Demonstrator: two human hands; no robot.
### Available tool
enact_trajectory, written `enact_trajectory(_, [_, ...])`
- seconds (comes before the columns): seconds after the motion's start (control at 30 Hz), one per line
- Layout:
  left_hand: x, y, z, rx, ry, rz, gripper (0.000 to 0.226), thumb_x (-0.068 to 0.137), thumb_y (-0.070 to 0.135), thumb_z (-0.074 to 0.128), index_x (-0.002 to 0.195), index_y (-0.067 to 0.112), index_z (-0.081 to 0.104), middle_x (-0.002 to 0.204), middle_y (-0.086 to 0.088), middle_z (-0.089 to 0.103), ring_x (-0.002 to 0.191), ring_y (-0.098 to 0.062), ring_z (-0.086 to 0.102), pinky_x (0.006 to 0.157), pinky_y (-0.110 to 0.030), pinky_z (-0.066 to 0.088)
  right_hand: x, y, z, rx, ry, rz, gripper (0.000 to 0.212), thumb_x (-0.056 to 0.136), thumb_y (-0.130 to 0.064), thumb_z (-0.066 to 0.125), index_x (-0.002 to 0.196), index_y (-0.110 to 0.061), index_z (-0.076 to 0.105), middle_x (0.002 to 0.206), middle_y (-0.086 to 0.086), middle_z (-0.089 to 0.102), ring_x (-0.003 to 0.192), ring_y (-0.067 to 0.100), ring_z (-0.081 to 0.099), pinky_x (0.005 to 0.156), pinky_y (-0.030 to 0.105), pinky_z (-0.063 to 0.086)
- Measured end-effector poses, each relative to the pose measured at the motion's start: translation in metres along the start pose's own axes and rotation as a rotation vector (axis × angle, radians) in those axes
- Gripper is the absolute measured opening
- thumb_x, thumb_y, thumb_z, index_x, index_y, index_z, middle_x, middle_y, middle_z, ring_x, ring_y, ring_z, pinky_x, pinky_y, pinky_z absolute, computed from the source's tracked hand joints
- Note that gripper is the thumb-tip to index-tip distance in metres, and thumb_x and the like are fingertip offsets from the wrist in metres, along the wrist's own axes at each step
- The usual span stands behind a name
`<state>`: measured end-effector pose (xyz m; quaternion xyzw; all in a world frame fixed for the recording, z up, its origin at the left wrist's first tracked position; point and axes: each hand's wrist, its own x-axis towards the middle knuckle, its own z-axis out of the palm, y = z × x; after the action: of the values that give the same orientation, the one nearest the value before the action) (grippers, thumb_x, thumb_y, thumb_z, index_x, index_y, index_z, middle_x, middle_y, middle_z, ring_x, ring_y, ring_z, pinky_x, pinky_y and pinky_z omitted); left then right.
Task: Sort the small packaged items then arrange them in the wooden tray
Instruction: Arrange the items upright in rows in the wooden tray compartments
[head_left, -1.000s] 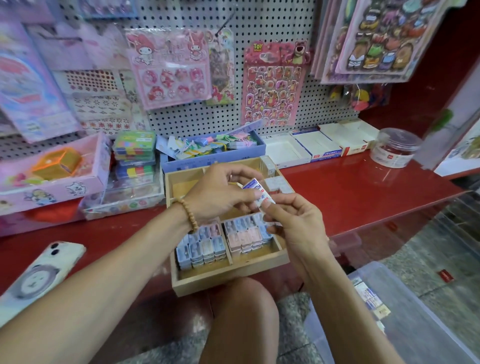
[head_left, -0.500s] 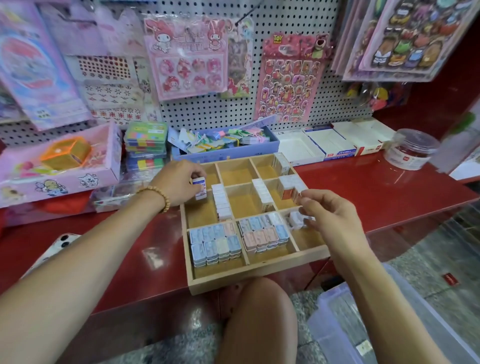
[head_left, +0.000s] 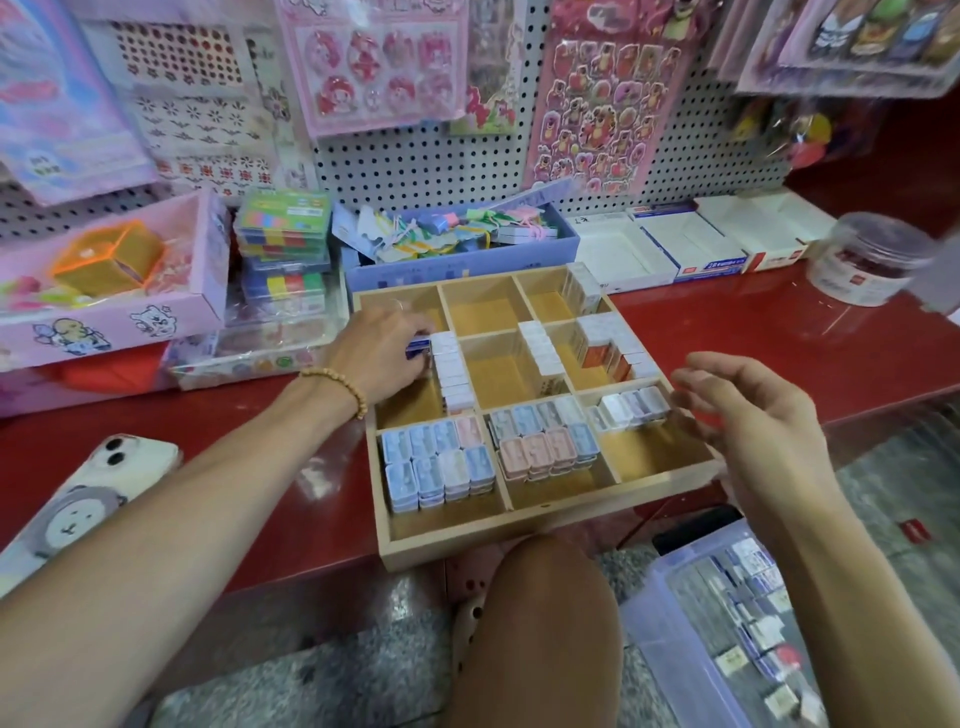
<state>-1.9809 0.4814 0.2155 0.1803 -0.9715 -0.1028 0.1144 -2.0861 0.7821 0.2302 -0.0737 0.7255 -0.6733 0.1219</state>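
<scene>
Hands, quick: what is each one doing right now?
Left hand: fingers pinching a small blue-and-white packet in the wooden tray.
Right hand: open, holding nothing.

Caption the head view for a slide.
Left hand sets a small packet into the wooden tray; right hand hovers open.

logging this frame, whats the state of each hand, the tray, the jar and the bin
left hand: grips a small blue and white pack at the tray's middle-left compartment
right hand: open, holds nothing, beside the tray
wooden tray: partly filled, some compartments bare
clear jar: lid on
plastic bin: open, packs inside
</scene>
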Motion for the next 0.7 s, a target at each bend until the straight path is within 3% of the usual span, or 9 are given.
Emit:
enact_trajectory(0.27, [0.001,0.003,-0.008,0.045,-0.036,-0.031,0.038,0.087,0.015,0.064,0.125,0.015,0.063,0.115,-0.010,0.065,0.110,-0.030,0.055,0.094,-0.038,0.042,-0.007,-0.002,-0.011,0.023,0.011,0.020,0.010,0.094,-0.011,0.065,0.100,-0.017,0.072,0.092,0.010,0.073,0.087,0.020,0.068,0.084,0.038,0.055])
enact_trajectory(0.4, [-0.004,0.002,-0.027,0.018,0.010,-0.060,0.040,0.086,0.028,0.068,0.125,0.021,0.062,0.107,0.002,0.066,0.090,-0.019,0.062,0.086,-0.037,0.050,-0.015,-0.006,-0.023,0.026,0.031,-0.003,0.009,0.093,-0.015,0.068,0.097,-0.021,0.073,0.094,0.012,0.074,0.082,0.019,0.067,0.082,0.041,0.055])
enact_trajectory(0.53, [-0.024,0.029,-0.046,-0.349,0.160,-0.139,0.027,0.086,0.026,0.070,0.112,0.018,0.068,0.089,0.007,0.066,0.076,-0.014,0.064,0.075,-0.025,0.050,-0.029,-0.011,-0.038,0.034,0.062,-0.020,0.009,0.093,-0.015,0.068,0.097,-0.021,0.073,0.093,0.009,0.074,0.079,0.016,0.068,0.081,0.038,0.056])
enact_trajectory(0.63, [-0.047,0.068,-0.056,-0.685,0.158,-0.159,0.014,0.087,0.019,0.070,0.102,0.018,0.070,0.086,0.004,0.068,0.076,-0.028,0.067,0.074,-0.040,0.060,-0.040,-0.015,-0.054,0.043,0.080,-0.048,0.010,0.093,-0.014,0.067,0.097,-0.021,0.073,0.099,0.013,0.074,0.083,0.014,0.068,0.075,0.032,0.057])
enact_trajectory(0.7, [-0.063,0.096,-0.059,-0.813,0.117,-0.157,0.009,0.088,0.016,0.069,0.096,0.019,0.070,0.085,0.002,0.069,0.078,-0.028,0.069,0.070,-0.040,0.060,-0.049,-0.017,-0.068,0.043,0.097,-0.067,0.011,0.093,-0.013,0.067,0.098,-0.021,0.072,0.101,0.013,0.073,0.084,0.014,0.068,0.070,0.025,0.055])
